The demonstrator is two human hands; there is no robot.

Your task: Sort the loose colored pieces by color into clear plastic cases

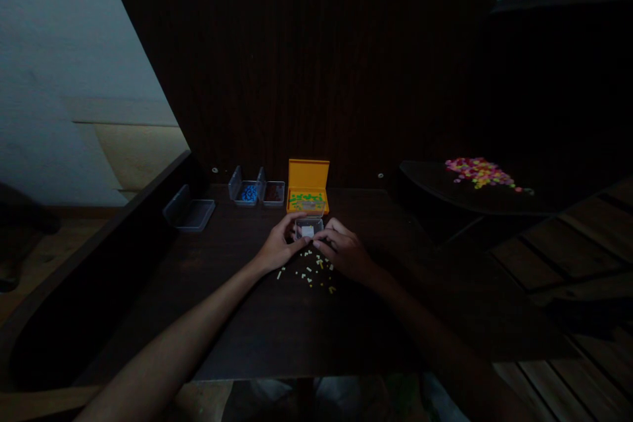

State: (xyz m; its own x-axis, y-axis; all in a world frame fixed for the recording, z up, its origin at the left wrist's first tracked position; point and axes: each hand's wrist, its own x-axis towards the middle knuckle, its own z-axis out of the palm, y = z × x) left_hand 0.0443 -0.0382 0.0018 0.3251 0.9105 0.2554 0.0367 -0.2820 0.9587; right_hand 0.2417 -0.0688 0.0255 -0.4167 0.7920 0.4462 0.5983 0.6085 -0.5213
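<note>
A small clear plastic box with its lid raised stands near the middle of the dark table, a white piece inside it. My left hand is wrapped round the box's left side, thumb along the front. At the front right corner, my right hand has its fingers closed together; anything between the fingertips is too small to make out. Loose white and yellow bits lie scattered on the table just in front of the box, some close beneath my right hand.
Behind the box, an open yellow case holds green pieces. To its left stand an open clear box with blue pieces, one with dark reddish contents, and another clear box. Colourful pieces are heaped on a dark surface at right.
</note>
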